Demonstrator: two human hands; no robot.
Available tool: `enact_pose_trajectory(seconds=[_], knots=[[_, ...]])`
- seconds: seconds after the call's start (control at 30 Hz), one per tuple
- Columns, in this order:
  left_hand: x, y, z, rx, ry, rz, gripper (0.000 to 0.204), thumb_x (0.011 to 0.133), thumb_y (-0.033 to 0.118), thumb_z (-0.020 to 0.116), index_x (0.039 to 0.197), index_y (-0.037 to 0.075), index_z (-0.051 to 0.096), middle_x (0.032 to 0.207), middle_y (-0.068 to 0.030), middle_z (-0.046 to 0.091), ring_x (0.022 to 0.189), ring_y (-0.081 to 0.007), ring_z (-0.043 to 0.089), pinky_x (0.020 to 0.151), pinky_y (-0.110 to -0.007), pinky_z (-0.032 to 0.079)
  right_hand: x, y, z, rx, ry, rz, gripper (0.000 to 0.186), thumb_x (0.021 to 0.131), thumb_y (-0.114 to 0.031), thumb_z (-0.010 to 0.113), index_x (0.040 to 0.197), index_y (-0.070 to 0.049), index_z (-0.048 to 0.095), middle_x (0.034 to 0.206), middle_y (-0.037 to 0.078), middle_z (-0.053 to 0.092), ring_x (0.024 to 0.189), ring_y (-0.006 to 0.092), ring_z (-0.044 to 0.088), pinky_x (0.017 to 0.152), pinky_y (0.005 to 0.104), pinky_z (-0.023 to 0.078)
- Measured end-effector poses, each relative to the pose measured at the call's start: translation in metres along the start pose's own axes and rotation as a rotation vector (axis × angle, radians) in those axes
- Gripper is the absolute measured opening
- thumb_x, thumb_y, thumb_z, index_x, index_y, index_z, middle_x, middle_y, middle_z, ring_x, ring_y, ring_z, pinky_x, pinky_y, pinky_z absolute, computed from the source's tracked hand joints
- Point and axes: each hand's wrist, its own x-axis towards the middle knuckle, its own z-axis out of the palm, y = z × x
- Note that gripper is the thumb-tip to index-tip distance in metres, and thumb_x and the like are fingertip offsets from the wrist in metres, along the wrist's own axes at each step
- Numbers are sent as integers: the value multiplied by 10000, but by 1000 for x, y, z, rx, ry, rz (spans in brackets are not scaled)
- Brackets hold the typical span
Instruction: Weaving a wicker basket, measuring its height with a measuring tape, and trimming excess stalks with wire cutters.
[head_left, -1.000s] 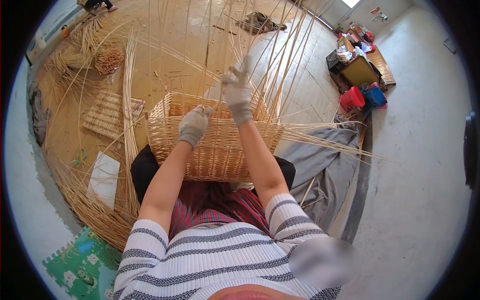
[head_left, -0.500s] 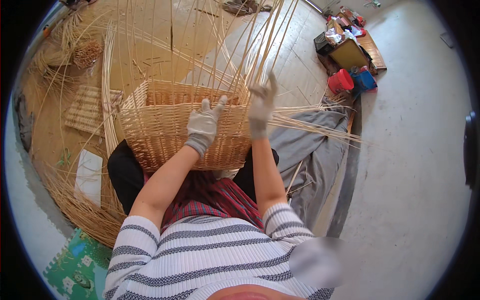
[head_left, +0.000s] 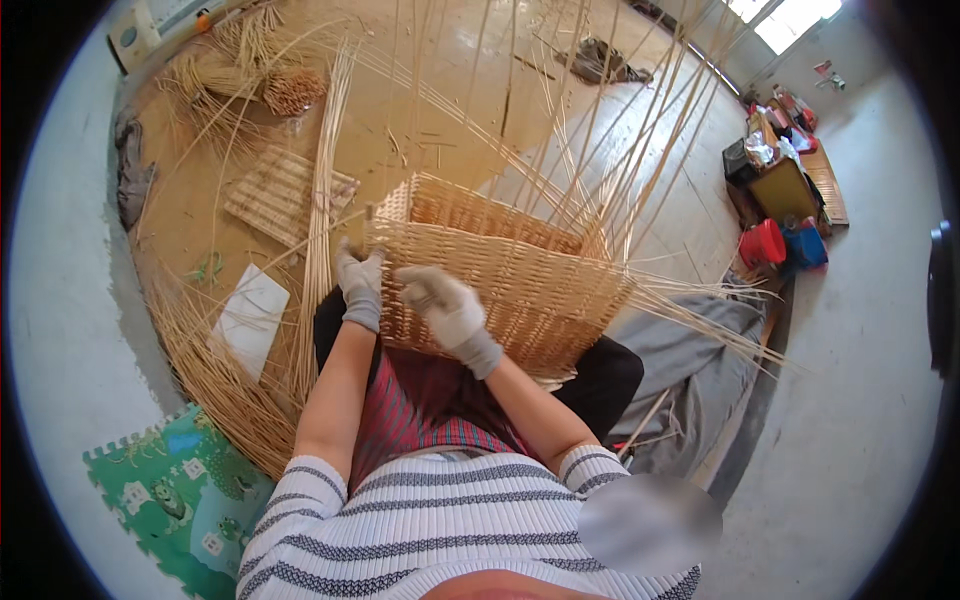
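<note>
A partly woven wicker basket (head_left: 500, 290) rests tilted across my lap, with long upright stakes rising from its rim. My left hand (head_left: 360, 285), in a pale work glove, is at the basket's left corner. Its fingers are bent around the edge, partly hidden. In front of the near wall is my right hand (head_left: 447, 310), also gloved and a little blurred. Its fingers point left, loosely bent, and no object shows in them. Loose cane ends (head_left: 700, 315) stick out from the basket's right side.
Long cane bundles (head_left: 322, 180) lie left of the basket, near a flat woven panel (head_left: 285, 195) and a white board (head_left: 250, 318). A green play mat (head_left: 180, 490) is at lower left. Grey cloth (head_left: 690, 360) lies at right, with red (head_left: 762, 243) and blue buckets (head_left: 804, 246) beyond.
My right hand has come down from the stakes at the basket's right to its front left. My left hand has moved from the near rim to the left corner. The view has shifted.
</note>
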Motion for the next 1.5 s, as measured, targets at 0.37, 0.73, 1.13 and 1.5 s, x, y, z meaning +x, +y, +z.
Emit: enact_pose_trajectory(seconds=[0.37, 0.73, 1.13, 1.5], knots=[[59, 3, -58, -259, -530, 304, 517, 875, -1, 662, 1364, 19, 497, 1224, -179, 614, 1107, -242, 597, 988, -326, 476, 86, -32, 105, -531, 21, -670, 712, 784, -244, 766, 1449, -211, 516, 1433, 158, 493, 1315, 384, 483, 1084, 510, 411], [77, 43, -50, -405, -710, 450, 291, 947, 17, 558, 1236, 24, 594, 1066, -131, 657, 979, -185, 626, 918, -303, 511, 116, -5, 90, -592, -590, -604, 258, 824, -411, 687, 1000, -223, 706, 790, 25, 657, 844, 271, 647, 817, 436, 473], [65, 118, 16, -284, -589, -42, 744, 965, 690, 411, 1115, -5, 635, 469, 35, 371, 333, -85, 335, 303, -261, 304, 70, 6, 35, -30, 135, -483, 374, 866, -448, 674, 747, -106, 581, 688, 62, 577, 656, 251, 595, 641, 386, 483], [87, 84, -14, 21, -882, 285, 459, 933, 412, 691, 1234, 70, 635, 1163, -48, 670, 1027, -134, 618, 943, -301, 506, 44, 57, -63, 314, 592, 133, 186, 934, -104, 717, 1069, -42, 606, 859, 46, 686, 844, 184, 714, 794, 321, 608]])
